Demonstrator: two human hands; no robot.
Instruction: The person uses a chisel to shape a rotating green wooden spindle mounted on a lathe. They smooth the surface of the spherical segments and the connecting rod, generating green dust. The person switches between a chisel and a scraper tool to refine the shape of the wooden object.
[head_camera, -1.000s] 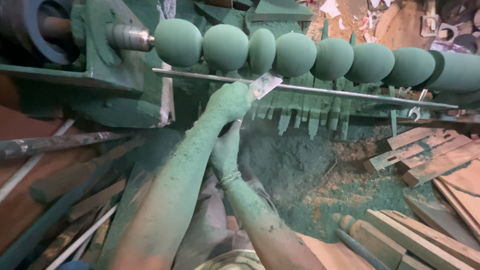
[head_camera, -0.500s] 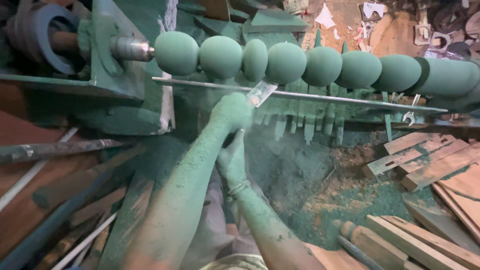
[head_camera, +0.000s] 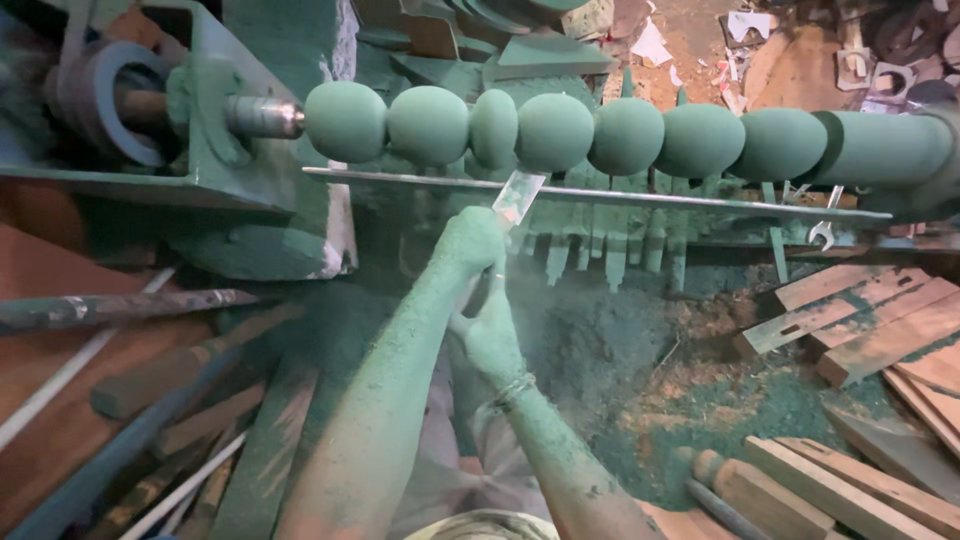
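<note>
Head view. My left hand (head_camera: 468, 243) is clamped round the front of the chisel (head_camera: 518, 196), just below the rest bar (head_camera: 600, 195). My right hand (head_camera: 490, 335) is closed on the chisel's rear end, directly behind the left; the handle itself is hidden by my fingers. The blade lies across the bar, its tip pointing up at the workpiece (head_camera: 620, 135), near the narrow bead between the third and fourth swellings. Whether the edge touches the wood I cannot tell.

The workpiece, a green-coated spindle already cut into a row of rounded beads, hangs between the headstock (head_camera: 215, 120) at the left end of the lathe and an uncut cylinder section at the right end. Green dust (head_camera: 600, 340) covers both arms and the bed below. Planks (head_camera: 880, 320) lie at the right edge.

Step in hand, as I judge it: shaping a bead. The next move calls for a steady bearing on the bar and a small, controlled roll of the blade.
</note>
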